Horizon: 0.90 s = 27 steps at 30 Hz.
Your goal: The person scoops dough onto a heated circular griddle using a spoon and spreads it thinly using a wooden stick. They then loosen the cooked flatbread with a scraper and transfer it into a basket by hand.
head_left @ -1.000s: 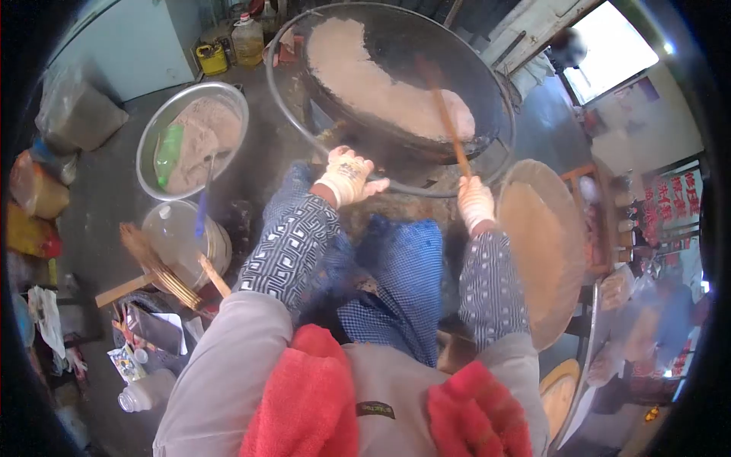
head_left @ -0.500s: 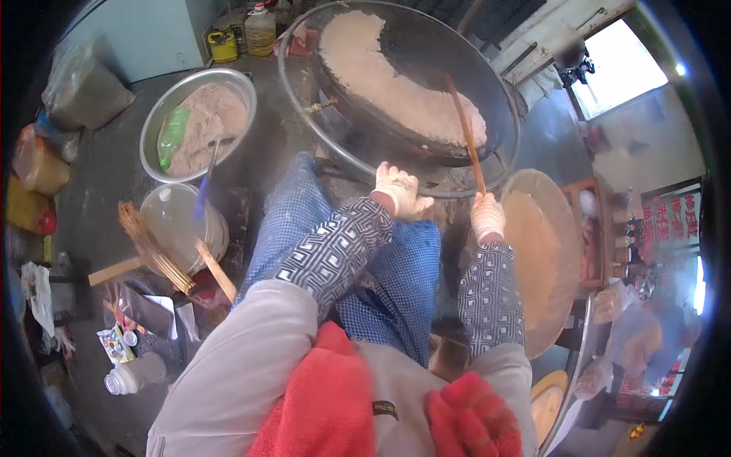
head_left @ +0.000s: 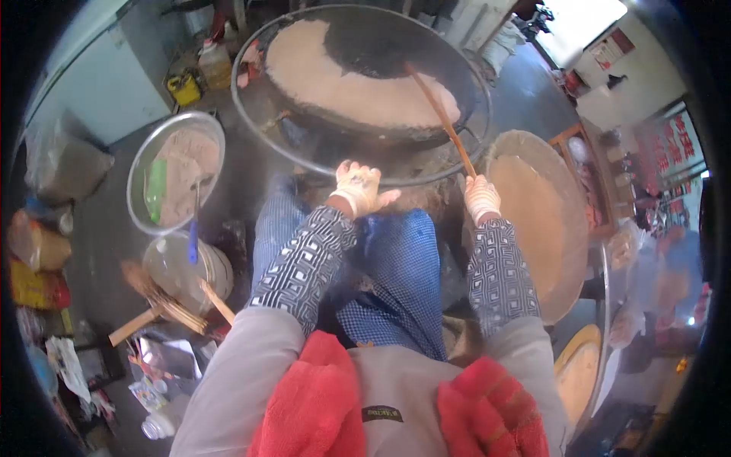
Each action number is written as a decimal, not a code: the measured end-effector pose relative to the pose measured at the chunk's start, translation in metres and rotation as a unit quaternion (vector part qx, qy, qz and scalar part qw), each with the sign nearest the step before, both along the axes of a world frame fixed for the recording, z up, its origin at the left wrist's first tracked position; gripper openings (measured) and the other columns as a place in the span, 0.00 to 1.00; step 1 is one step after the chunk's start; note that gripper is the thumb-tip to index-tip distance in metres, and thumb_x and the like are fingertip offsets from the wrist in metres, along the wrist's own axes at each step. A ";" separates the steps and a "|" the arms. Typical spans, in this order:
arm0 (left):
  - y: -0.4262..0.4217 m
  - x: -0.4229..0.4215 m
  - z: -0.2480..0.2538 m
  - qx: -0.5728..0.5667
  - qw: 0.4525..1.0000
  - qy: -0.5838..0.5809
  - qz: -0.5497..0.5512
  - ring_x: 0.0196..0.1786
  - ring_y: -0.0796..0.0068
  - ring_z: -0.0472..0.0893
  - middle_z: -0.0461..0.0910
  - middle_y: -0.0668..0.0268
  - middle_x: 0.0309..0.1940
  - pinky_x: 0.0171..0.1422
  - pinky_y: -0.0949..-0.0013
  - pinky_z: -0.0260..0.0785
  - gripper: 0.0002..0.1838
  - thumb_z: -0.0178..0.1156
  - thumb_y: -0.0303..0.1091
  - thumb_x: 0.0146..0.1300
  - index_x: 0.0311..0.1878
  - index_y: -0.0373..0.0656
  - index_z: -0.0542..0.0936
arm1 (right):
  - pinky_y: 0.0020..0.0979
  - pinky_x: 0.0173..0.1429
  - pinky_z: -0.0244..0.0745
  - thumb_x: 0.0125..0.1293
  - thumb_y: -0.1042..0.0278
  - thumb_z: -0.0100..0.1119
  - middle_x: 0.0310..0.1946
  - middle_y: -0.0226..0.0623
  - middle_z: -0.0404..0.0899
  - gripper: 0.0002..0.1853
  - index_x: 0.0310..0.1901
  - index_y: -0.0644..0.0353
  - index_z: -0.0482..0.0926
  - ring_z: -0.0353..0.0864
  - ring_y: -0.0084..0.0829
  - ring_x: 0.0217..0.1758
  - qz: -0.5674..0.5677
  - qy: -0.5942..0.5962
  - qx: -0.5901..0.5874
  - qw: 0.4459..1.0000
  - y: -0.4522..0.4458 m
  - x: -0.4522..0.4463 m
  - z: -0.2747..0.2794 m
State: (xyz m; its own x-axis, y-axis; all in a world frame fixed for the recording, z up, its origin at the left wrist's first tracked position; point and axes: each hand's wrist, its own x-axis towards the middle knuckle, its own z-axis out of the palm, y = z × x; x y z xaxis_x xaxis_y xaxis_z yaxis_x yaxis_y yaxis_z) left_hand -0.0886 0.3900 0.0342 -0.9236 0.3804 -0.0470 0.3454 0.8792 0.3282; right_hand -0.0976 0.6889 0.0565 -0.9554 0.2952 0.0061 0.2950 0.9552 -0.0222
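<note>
Pale batter (head_left: 358, 95) covers a curved band of the large round dark griddle (head_left: 365, 46), with a metal ring (head_left: 304, 161) around it. My right hand (head_left: 481, 196), in a light glove, is closed on the lower end of a wooden stick (head_left: 442, 114), whose far end lies over the batter's inner edge. My left hand (head_left: 360, 188), gloved too, has its fingers apart and holds nothing; it is at the near edge of the ring, and whether it touches is unclear. Right of my right hand stands a wide basin of tan batter (head_left: 525, 213).
A metal basin (head_left: 137, 186) at left holds pinkish flour, a green scoop or bottle and a blue-handled ladle (head_left: 193, 242). Below it are a white bucket (head_left: 175, 266) and a straw brush (head_left: 164, 301). A round wooden board (head_left: 577, 373) lies at lower right.
The view has shifted. My left hand moved right along the ring, then back somewhat left. The stick stays in my right hand, its far end swung to the left over the griddle.
</note>
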 end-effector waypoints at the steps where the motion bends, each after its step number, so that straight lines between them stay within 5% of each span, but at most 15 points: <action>1: -0.003 0.000 0.001 -0.001 1.000 -0.001 -0.002 0.62 0.53 0.73 0.81 0.54 0.51 0.75 0.50 0.50 0.38 0.52 0.71 0.61 0.51 0.41 0.81 | 0.53 0.54 0.75 0.75 0.49 0.42 0.41 0.57 0.83 0.21 0.46 0.59 0.78 0.82 0.56 0.48 -0.005 -0.004 -0.006 1.000 -0.006 -0.003 0.007; 6: -0.016 -0.001 -0.008 -0.017 0.998 0.058 0.005 0.61 0.51 0.75 0.82 0.53 0.49 0.73 0.47 0.52 0.37 0.50 0.71 0.62 0.50 0.42 0.81 | 0.50 0.50 0.78 0.74 0.50 0.43 0.36 0.53 0.84 0.21 0.43 0.60 0.78 0.84 0.53 0.43 0.111 0.015 0.008 0.994 -0.034 0.005 -0.004; 8: -0.025 0.000 -0.006 0.019 0.998 0.065 -0.009 0.60 0.50 0.75 0.83 0.53 0.47 0.72 0.47 0.53 0.36 0.49 0.69 0.63 0.48 0.42 0.81 | 0.49 0.48 0.78 0.73 0.51 0.44 0.34 0.51 0.84 0.20 0.39 0.61 0.78 0.85 0.51 0.40 0.032 0.074 -0.016 0.997 -0.017 -0.006 -0.014; 10: -0.033 -0.003 -0.018 0.034 0.989 0.142 -0.025 0.53 0.52 0.78 0.84 0.55 0.41 0.69 0.48 0.56 0.31 0.53 0.66 0.63 0.43 0.44 0.82 | 0.48 0.48 0.79 0.70 0.54 0.48 0.33 0.51 0.84 0.19 0.37 0.62 0.81 0.85 0.49 0.40 0.009 0.027 -0.086 0.996 -0.016 -0.017 0.009; 12: -0.040 0.001 -0.004 -0.022 0.990 0.138 -0.024 0.41 0.59 0.83 0.84 0.61 0.33 0.58 0.53 0.68 0.28 0.56 0.65 0.60 0.40 0.46 0.83 | 0.45 0.43 0.81 0.66 0.58 0.51 0.31 0.46 0.85 0.16 0.34 0.59 0.85 0.85 0.45 0.36 0.168 0.050 -0.031 0.984 -0.028 -0.010 0.021; 13: -0.045 -0.002 -0.011 0.027 0.974 0.220 -0.051 0.35 0.59 0.82 0.83 0.60 0.29 0.51 0.55 0.71 0.27 0.58 0.64 0.59 0.35 0.46 0.82 | 0.45 0.42 0.81 0.67 0.59 0.50 0.30 0.44 0.84 0.16 0.31 0.56 0.85 0.85 0.45 0.36 0.140 0.087 -0.060 0.984 -0.037 0.001 0.031; 14: -0.051 -0.005 -0.017 0.016 0.980 0.193 -0.044 0.37 0.58 0.82 0.83 0.59 0.31 0.55 0.53 0.69 0.26 0.58 0.63 0.59 0.36 0.45 0.82 | 0.46 0.43 0.81 0.68 0.59 0.50 0.32 0.46 0.84 0.15 0.33 0.55 0.85 0.85 0.45 0.38 0.198 0.017 -0.041 0.979 -0.036 0.001 0.031; 15: -0.062 -0.020 -0.053 0.033 0.972 0.227 -0.059 0.41 0.53 0.80 0.82 0.58 0.31 0.59 0.48 0.63 0.23 0.57 0.57 0.63 0.32 0.44 0.80 | 0.46 0.40 0.80 0.67 0.59 0.51 0.28 0.46 0.83 0.14 0.34 0.56 0.83 0.85 0.46 0.34 0.131 0.046 -0.063 0.988 -0.032 -0.007 -0.004; 16: -0.066 -0.022 -0.056 0.000 0.971 0.234 -0.043 0.44 0.53 0.79 0.82 0.58 0.32 0.63 0.48 0.59 0.21 0.55 0.56 0.64 0.34 0.46 0.81 | 0.43 0.49 0.80 0.71 0.56 0.48 0.38 0.43 0.86 0.17 0.45 0.57 0.83 0.86 0.42 0.43 0.083 -0.027 -0.111 0.990 -0.031 -0.004 0.015; 18: -0.079 -0.035 -0.067 -0.057 0.980 0.180 -0.056 0.47 0.54 0.80 0.84 0.61 0.35 0.65 0.47 0.59 0.17 0.47 0.50 0.69 0.38 0.53 0.82 | 0.43 0.52 0.79 0.72 0.55 0.48 0.40 0.45 0.86 0.19 0.47 0.60 0.82 0.86 0.43 0.46 -0.008 0.002 -0.109 0.994 -0.018 -0.008 0.018; 20: -0.081 -0.018 -0.024 -0.033 0.992 0.119 -0.041 0.52 0.53 0.79 0.85 0.59 0.39 0.69 0.48 0.56 0.23 0.46 0.54 0.69 0.39 0.48 0.84 | 0.46 0.52 0.78 0.72 0.54 0.48 0.42 0.49 0.85 0.20 0.45 0.62 0.82 0.85 0.44 0.47 0.038 0.041 -0.071 0.996 -0.029 -0.012 0.019; 23: -0.102 -0.033 -0.050 -0.034 0.986 0.160 -0.024 0.47 0.55 0.81 0.85 0.61 0.35 0.69 0.50 0.57 0.21 0.45 0.51 0.69 0.36 0.51 0.85 | 0.45 0.53 0.78 0.73 0.54 0.46 0.43 0.50 0.84 0.20 0.44 0.62 0.81 0.85 0.43 0.48 0.065 -0.039 -0.095 0.993 -0.045 -0.005 0.028; 27: -0.111 -0.032 -0.019 -0.082 0.990 0.107 0.032 0.51 0.57 0.81 0.86 0.63 0.40 0.70 0.50 0.55 0.23 0.42 0.50 0.71 0.34 0.50 0.85 | 0.45 0.53 0.78 0.73 0.53 0.47 0.44 0.50 0.84 0.20 0.46 0.62 0.81 0.84 0.45 0.50 -0.019 -0.001 -0.085 0.996 -0.025 -0.019 0.017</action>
